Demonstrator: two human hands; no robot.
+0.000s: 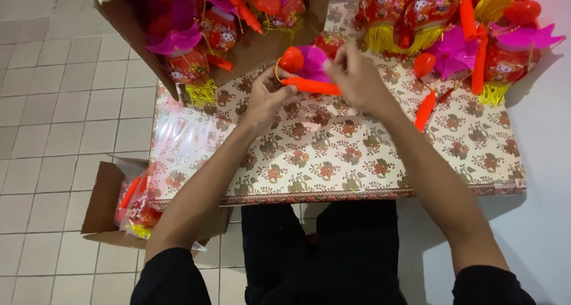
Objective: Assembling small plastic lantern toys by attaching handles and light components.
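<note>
My left hand (pixel 266 95) and my right hand (pixel 355 76) hold a toy lantern together above the far middle of a table (pixel 333 156) covered with a flowered cloth. Its orange stick handle (pixel 311 86) runs between the two hands. Above the handle are a red heart-shaped piece (pixel 292 59), a pink paper part (pixel 315 62) and the red lantern body (pixel 329 42). My right fingers pinch at the pink part near the handle's right end.
A cardboard box (pixel 134 28) with several lanterns stands at the table's far left. A pile of finished lanterns (pixel 458 25) lies at the far right, a loose orange stick (pixel 424 110) beside it. On the tiled floor, another box (pixel 101 204) holds packed lanterns.
</note>
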